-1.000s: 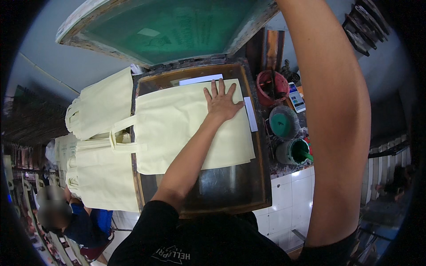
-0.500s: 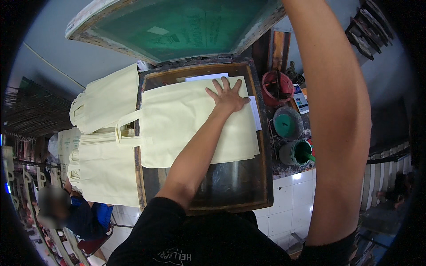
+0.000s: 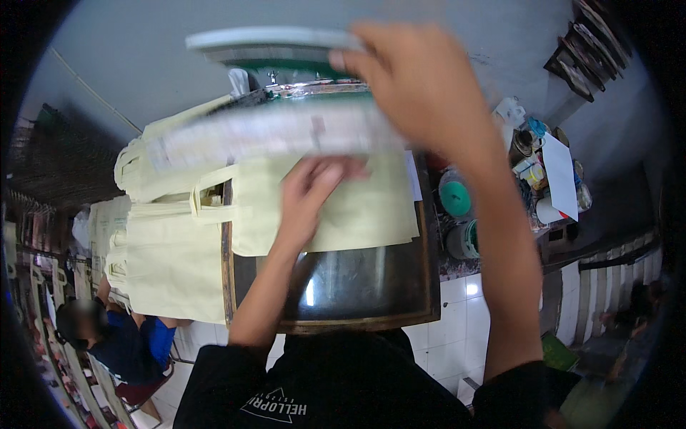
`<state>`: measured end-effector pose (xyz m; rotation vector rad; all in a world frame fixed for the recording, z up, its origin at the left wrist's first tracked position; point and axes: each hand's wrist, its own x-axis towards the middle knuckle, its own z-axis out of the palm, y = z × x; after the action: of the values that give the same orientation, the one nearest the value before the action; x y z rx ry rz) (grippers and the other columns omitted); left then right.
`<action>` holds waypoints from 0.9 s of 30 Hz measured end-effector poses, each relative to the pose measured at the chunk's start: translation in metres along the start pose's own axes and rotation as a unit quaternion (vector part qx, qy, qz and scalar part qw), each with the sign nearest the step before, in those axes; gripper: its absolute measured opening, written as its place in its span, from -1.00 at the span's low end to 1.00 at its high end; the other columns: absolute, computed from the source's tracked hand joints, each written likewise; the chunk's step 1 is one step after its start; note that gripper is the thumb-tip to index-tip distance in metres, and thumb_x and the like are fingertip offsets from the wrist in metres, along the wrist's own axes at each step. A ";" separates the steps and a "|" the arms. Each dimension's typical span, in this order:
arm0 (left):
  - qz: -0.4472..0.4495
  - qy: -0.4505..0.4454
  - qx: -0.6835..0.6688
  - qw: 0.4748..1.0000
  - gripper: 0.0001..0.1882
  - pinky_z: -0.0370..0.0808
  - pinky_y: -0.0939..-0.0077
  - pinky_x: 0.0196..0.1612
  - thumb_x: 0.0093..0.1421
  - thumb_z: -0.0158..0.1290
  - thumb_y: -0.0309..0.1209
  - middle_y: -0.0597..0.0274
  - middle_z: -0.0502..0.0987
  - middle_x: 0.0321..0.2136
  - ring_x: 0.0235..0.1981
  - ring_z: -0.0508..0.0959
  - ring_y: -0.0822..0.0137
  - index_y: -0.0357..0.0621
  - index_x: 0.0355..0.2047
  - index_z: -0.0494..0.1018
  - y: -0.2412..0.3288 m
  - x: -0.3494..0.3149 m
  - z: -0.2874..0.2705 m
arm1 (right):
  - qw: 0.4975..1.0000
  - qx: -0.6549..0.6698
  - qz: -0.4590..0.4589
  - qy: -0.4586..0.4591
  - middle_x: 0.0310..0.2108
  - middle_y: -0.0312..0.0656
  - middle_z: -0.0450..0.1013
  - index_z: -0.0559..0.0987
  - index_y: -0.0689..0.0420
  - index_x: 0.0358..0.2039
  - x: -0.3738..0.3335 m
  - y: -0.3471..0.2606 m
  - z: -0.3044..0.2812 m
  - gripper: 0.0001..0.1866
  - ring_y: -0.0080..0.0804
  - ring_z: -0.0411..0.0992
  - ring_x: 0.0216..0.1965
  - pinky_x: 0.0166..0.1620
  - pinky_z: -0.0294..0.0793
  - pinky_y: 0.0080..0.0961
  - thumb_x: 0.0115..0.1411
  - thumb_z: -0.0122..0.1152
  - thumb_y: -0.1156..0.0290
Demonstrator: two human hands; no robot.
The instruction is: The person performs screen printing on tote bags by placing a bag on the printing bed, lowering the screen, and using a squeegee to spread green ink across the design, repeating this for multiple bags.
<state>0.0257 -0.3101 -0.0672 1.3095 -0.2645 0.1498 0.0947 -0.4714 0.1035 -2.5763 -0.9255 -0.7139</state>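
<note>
My right hand is closed on the right end of a squeegee, a long pale bar with green along its lower edge. Below it, the near edge of the screen-printing frame is smeared by motion, low above a cream tote bag. The bag lies flat on the dark glass-topped printing table, its handles to the left. My left hand is over the bag, beside the frame's near edge; its fingers are blurred and I cannot tell how far they are bent.
Stacks of cream bags lie left of the table. A bowl of green ink and an ink tub stand to the right, near jars and a white sheet. Another person sits at lower left.
The raised screen has come down toward the bag. My right hand has come into view with the squeegee. My left hand has shifted left from its spread position on the bag.
</note>
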 end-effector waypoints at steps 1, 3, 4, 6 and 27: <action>0.030 0.037 -0.069 0.996 -0.46 0.53 0.22 0.06 0.35 0.12 -0.20 -0.13 0.63 -0.15 -0.14 0.67 0.14 -0.47 0.11 0.40 0.010 -0.036 -0.012 | 0.999 0.046 0.005 -0.001 -0.37 -0.01 0.57 0.58 0.10 -0.29 -0.030 -0.008 0.015 -0.81 -0.05 0.57 -0.32 -0.26 0.56 -0.11 0.29 0.18 0.24; -0.043 -0.003 -0.096 0.994 -0.62 0.61 0.28 -0.14 0.36 0.10 -0.31 -0.11 0.66 -0.29 -0.33 0.68 0.17 -0.45 -0.03 0.48 0.017 -0.101 -0.037 | 0.992 0.126 0.021 -0.020 -0.34 -0.01 0.58 0.59 0.18 -0.22 -0.093 -0.031 0.038 -0.79 -0.02 0.59 -0.32 -0.22 0.58 -0.19 0.27 0.23 0.29; -0.153 0.063 -0.098 0.981 -0.72 0.63 0.33 -0.31 0.35 0.10 -0.37 -0.08 0.66 -0.39 -0.45 0.66 0.22 -0.43 -0.14 0.53 0.017 -0.123 -0.034 | 0.986 0.157 0.040 -0.041 -0.34 -0.02 0.59 0.60 0.24 -0.20 -0.118 -0.033 0.055 -0.76 0.02 0.59 -0.34 -0.21 0.59 -0.25 0.25 0.29 0.32; -0.240 0.101 -0.086 0.962 -0.75 0.61 0.39 -0.33 0.35 0.11 -0.38 -0.07 0.66 -0.39 -0.50 0.64 0.28 -0.40 -0.21 0.56 -0.024 -0.169 -0.042 | 0.984 0.179 0.006 -0.002 -0.35 -0.03 0.59 0.59 0.21 -0.20 -0.158 -0.038 0.096 -0.76 -0.03 0.59 -0.30 -0.20 0.60 -0.24 0.24 0.28 0.32; -0.235 0.191 -0.058 0.951 -0.79 0.52 0.43 -0.66 0.27 0.17 -0.41 0.02 0.58 -0.60 -0.74 0.50 0.33 -0.36 -0.37 0.50 -0.067 -0.193 -0.030 | 0.995 0.027 0.036 -0.094 -0.37 -0.16 0.51 0.55 0.16 -0.25 -0.217 -0.061 0.131 -0.78 -0.23 0.49 -0.24 -0.13 0.37 -0.30 0.18 0.20 0.30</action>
<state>-0.1396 -0.2903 -0.1897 1.1651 0.3652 -0.0187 -0.0445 -0.4768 -0.1169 -2.6473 -0.8877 -0.4250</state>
